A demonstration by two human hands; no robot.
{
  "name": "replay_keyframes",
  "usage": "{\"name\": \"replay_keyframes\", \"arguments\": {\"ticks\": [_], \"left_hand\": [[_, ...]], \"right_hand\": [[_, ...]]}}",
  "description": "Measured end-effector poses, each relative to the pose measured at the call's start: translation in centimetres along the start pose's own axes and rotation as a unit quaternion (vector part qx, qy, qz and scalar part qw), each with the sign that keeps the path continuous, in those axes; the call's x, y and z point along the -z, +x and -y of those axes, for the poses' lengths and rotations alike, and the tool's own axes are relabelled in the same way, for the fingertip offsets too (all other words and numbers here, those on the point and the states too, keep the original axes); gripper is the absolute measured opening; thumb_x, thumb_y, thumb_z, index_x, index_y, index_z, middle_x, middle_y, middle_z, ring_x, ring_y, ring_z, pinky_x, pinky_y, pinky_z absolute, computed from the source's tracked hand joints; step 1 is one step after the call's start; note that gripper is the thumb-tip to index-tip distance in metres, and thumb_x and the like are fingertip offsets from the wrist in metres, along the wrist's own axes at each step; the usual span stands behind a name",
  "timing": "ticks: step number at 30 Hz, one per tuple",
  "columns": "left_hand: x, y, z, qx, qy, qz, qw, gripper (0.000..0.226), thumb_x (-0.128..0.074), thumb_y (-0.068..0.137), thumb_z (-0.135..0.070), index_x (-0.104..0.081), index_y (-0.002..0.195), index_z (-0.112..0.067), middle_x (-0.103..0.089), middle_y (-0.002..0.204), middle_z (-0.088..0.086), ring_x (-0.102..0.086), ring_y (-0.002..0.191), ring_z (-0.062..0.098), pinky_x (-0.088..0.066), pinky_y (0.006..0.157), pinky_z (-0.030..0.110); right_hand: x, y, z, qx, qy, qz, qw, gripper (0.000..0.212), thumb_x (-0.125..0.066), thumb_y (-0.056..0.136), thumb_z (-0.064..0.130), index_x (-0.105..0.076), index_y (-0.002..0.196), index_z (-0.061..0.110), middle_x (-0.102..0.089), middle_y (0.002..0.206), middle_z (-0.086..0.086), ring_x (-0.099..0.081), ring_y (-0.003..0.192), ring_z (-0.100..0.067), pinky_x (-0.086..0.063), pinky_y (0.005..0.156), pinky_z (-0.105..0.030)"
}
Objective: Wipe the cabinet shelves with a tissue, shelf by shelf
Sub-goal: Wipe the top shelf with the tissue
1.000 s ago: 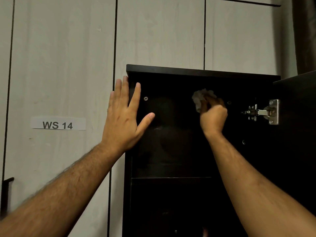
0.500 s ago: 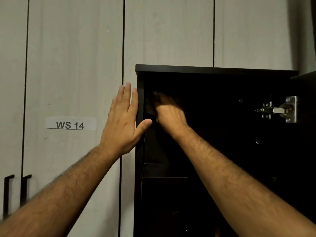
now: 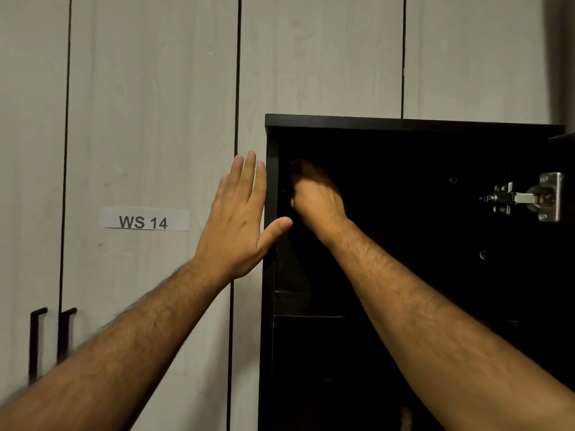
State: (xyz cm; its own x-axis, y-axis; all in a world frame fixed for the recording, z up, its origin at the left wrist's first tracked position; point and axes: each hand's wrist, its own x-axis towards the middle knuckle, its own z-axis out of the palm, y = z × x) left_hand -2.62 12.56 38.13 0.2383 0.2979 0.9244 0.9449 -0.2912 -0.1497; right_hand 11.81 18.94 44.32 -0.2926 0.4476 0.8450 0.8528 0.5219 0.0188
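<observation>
A dark cabinet (image 3: 404, 122) stands open against pale wall panels. My left hand (image 3: 242, 213) lies flat and open against the cabinet's left outer edge, thumb hooked round the front. My right hand (image 3: 314, 197) is inside the top compartment, fist closed and pressed to the inner left wall. The tissue is hidden under its fingers. A shelf edge (image 3: 311, 316) runs across below the hand.
A metal door hinge (image 3: 529, 197) sits at the right, where the open door's edge shows. A paper label reading WS 14 (image 3: 143, 219) is stuck on the left panel. Two black handles (image 3: 53, 340) hang at the lower left.
My right hand has swept from the middle of the top compartment to its left inner wall, and the white tissue is no longer visible. The view has shifted left.
</observation>
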Motion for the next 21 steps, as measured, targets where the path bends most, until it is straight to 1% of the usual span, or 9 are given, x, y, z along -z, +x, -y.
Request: {"name": "replay_keyframes", "arguments": {"ticks": [3,6,10,12,14,16,18,20,21], "left_hand": [[-0.1,-0.1,0.1,0.001,0.000,0.002,1.000,0.089,-0.010,0.091,-0.072,0.006,0.153,-0.012,0.013,0.162,0.007,0.016,0.148,0.018,0.002,0.122,0.042],[-0.3,-0.3,0.1,0.006,-0.004,0.002,1.000,0.089,-0.009,0.090,-0.073,0.006,0.153,-0.012,0.012,0.162,0.007,0.015,0.149,0.019,0.001,0.122,0.043],[-0.4,-0.4,-0.1,0.013,-0.006,0.003,1.000,0.090,-0.007,0.090,-0.074,0.005,0.154,-0.011,0.012,0.162,0.008,0.015,0.149,0.019,0.001,0.122,0.042],[-0.3,-0.4,-0.2,0.016,-0.009,0.001,1.000,0.090,-0.009,0.090,-0.073,0.004,0.154,-0.011,0.011,0.162,0.008,0.015,0.149,0.019,0.002,0.122,0.040],[-0.3,-0.5,-0.3,0.017,-0.007,0.001,1.000,0.089,-0.011,0.091,-0.072,0.004,0.154,-0.011,0.011,0.162,0.009,0.015,0.149,0.019,0.002,0.122,0.040],[-0.4,-0.5,-0.3,0.019,-0.005,0.004,1.000,0.088,-0.012,0.091,-0.071,0.006,0.153,-0.011,0.012,0.162,0.008,0.015,0.148,0.019,0.002,0.122,0.040],[-0.3,-0.6,-0.3,0.023,-0.004,0.006,1.000,0.088,-0.011,0.090,-0.071,0.007,0.153,-0.013,0.013,0.162,0.007,0.016,0.148,0.019,0.003,0.122,0.040],[-0.2,-0.6,-0.3,0.026,-0.002,0.005,1.000,0.087,-0.011,0.090,-0.071,0.007,0.153,-0.014,0.013,0.162,0.007,0.016,0.148,0.019,0.003,0.122,0.041],[-0.2,-0.7,-0.3,0.028,-0.002,0.006,1.000,0.088,-0.011,0.090,-0.071,0.007,0.153,-0.014,0.013,0.162,0.007,0.016,0.148,0.019,0.002,0.122,0.041]], "right_hand": [[-0.6,-1.3,-0.1,0.017,0.004,0.016,1.000,0.027,-0.055,0.094,0.011,-0.061,0.120,0.012,-0.059,0.114,-0.009,-0.060,0.105,-0.027,-0.048,0.084,-0.035],[-1.7,-4.1,-1.3,0.117,0.021,0.019,0.993,0.025,-0.056,0.095,0.019,-0.065,0.118,0.013,-0.062,0.113,-0.008,-0.062,0.102,-0.023,-0.052,0.085,-0.034],[-3.4,-7.8,-2.6,0.224,-0.010,0.156,0.962,0.018,-0.062,0.093,0.023,-0.070,0.109,0.019,-0.062,0.110,0.000,-0.063,0.095,-0.017,-0.055,0.079,-0.035],[-3.7,-8.0,-2.7,0.220,-0.026,0.226,0.949,0.010,-0.066,0.090,0.025,-0.071,0.097,0.019,-0.064,0.098,0.001,-0.064,0.086,-0.017,-0.055,0.076,-0.038],[-3.0,-6.7,-3.3,0.196,0.002,0.234,0.952,0.007,-0.069,0.085,0.021,-0.070,0.091,0.018,-0.068,0.088,0.000,-0.066,0.080,-0.018,-0.055,0.074,-0.038],[-1.5,-4.3,-4.6,0.141,0.047,0.152,0.977,0.009,-0.071,0.083,0.017,-0.070,0.092,0.016,-0.071,0.086,-0.002,-0.068,0.078,-0.020,-0.054,0.074,-0.032],[0.3,-1.8,-6.5,0.045,0.105,0.010,0.993,0.016,-0.070,0.084,0.013,-0.072,0.100,0.014,-0.073,0.092,-0.006,-0.069,0.086,-0.022,-0.047,0.071,-0.021],[1.1,-0.5,-7.8,-0.037,0.179,-0.087,0.979,0.013,-0.069,0.086,0.016,-0.074,0.098,0.014,-0.072,0.091,-0.005,-0.068,0.088,-0.024,-0.043,0.068,-0.019],[1.0,-0.6,-7.9,-0.050,0.184,-0.100,0.977,0.012,-0.069,0.087,0.018,-0.074,0.097,0.014,-0.072,0.091,-0.004,-0.068,0.088,-0.023,-0.043,0.068,-0.020]]}}
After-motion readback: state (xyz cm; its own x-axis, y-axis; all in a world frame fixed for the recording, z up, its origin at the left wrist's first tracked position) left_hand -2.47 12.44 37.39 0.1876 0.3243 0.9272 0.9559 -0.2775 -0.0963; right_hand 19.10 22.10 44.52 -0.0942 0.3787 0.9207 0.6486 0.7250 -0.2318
